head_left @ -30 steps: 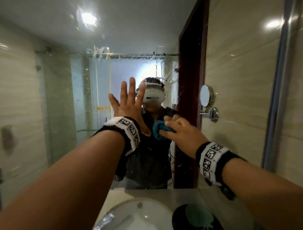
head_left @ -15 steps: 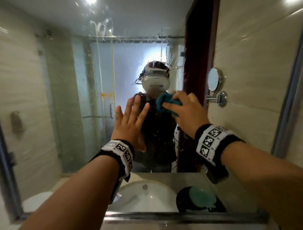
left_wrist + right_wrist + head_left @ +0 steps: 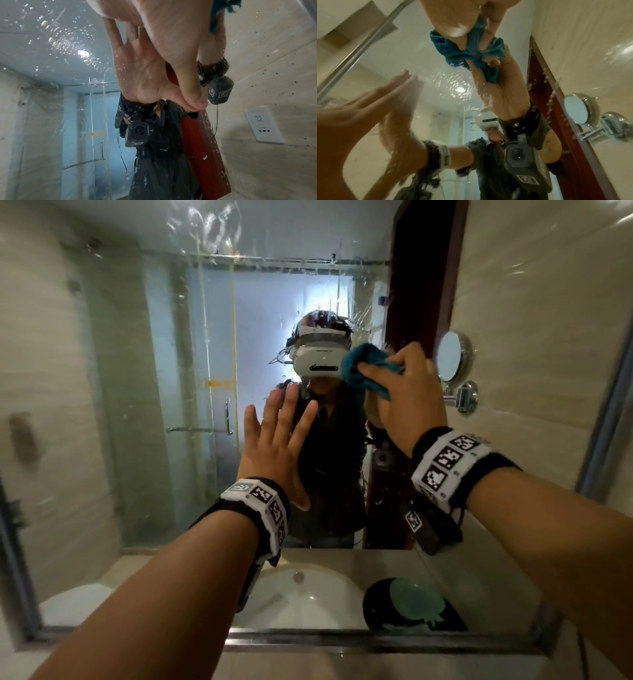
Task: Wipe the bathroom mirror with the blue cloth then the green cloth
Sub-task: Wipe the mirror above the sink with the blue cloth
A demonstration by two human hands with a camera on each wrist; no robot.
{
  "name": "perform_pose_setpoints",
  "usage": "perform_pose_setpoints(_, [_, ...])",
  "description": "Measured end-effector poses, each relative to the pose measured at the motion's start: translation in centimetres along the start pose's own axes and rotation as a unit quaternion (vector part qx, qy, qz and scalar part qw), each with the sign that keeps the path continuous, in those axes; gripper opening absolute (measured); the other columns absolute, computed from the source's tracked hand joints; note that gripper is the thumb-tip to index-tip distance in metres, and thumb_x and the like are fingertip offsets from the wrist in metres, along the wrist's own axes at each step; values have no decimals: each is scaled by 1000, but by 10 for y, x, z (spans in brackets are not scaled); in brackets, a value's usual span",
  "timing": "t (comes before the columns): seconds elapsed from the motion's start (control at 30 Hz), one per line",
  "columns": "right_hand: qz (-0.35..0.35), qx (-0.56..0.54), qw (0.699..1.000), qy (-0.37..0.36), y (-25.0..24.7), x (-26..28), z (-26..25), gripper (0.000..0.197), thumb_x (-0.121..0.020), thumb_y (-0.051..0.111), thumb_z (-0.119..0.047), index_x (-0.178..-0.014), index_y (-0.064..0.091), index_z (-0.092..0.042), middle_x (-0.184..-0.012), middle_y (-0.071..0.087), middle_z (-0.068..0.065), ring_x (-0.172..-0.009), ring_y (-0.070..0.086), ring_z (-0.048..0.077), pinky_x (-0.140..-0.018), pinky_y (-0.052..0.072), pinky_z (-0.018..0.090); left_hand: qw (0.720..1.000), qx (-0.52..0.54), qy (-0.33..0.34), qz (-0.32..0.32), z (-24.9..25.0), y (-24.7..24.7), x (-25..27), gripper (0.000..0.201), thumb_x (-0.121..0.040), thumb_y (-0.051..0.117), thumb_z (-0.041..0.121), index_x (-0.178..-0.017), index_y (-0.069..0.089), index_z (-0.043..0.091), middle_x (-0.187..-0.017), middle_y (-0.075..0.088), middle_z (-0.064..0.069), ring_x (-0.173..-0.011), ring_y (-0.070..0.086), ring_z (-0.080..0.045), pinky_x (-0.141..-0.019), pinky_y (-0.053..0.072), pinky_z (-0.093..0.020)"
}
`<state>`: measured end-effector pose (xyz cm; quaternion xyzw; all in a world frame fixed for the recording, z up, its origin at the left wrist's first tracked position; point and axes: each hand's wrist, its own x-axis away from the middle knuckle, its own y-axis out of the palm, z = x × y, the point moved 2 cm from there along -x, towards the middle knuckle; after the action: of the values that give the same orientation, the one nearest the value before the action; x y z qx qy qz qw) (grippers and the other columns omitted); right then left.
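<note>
The right hand [image 3: 407, 392], fingers bunching the blue cloth [image 3: 363, 364], had climbed the mirror [image 3: 144, 371] toward 1 o'clock; left hand [image 3: 277, 446] stayed splayed flat; first-cloth wiping apparently continued

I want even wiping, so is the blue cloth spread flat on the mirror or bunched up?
Bunched up: the blue cloth is crumpled into folds in the right hand, whose fingers pinch it against the mirror.

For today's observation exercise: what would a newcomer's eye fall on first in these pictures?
First, the right hand pressing a bunched blue cloth against the wet, droplet-covered mirror, near its centre. Next, the left hand, fingers spread flat on the glass just below and left of the cloth.
</note>
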<state>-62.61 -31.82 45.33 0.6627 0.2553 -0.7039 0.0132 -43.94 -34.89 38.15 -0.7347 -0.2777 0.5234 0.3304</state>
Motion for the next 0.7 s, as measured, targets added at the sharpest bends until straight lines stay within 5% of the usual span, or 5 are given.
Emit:
perform_pose_setpoints(0.23, [-156,43,978,-132,41,75,-22,34,-81,65,-18,-115,65,-24,-120,52,20,-100,47,31,-82,48,37,1000,-1,7,15,-2,1,0,157,-46,72,76,-131,-47,20,-136,-52,-12,-128,-43,-33,-109,-18,-57])
perform_pose_setpoints(0.4, [-237,92,938,-235,35,119,0,49,-58,83,-11,-104,71,-25,-96,60,14,-73,58,34,-51,52,35,1000,2,5,12,-2,4,-1,156,-46,72,77,-132,-46,23,-135,-53,-11,-130,-41,-33,-108,-19,-57])
perform_pose_setpoints(0.47, [-209,95,951,-206,25,100,6,39,-65,77,-14,-103,71,-25,-104,59,16,-83,56,34,-61,53,37,1000,5,8,14,-3,5,-1,155,-46,72,77,-132,-45,23,-136,-53,-11,-131,-40,-33,-108,-20,-57])
perform_pose_setpoints(0.57, [-84,16,996,-24,7,52,15,29,-80,67,-18,-108,68,-23,-113,53,12,-95,48,31,-78,50,37,1000,-1,11,20,-3,7,-2,155,-45,72,78,-134,-44,23,-137,-52,-10,-132,-39,-33,-107,-22,-56])
perform_pose_setpoints(0.7, [6,1,1000,11,2,31,10,33,-80,69,-6,-110,67,-20,-103,51,11,-90,50,36,-73,46,34,999,6,10,30,-2,8,-2,156,-43,73,77,-135,-42,24,-140,-48,-10,-134,-37,-33,-108,-20,-56])
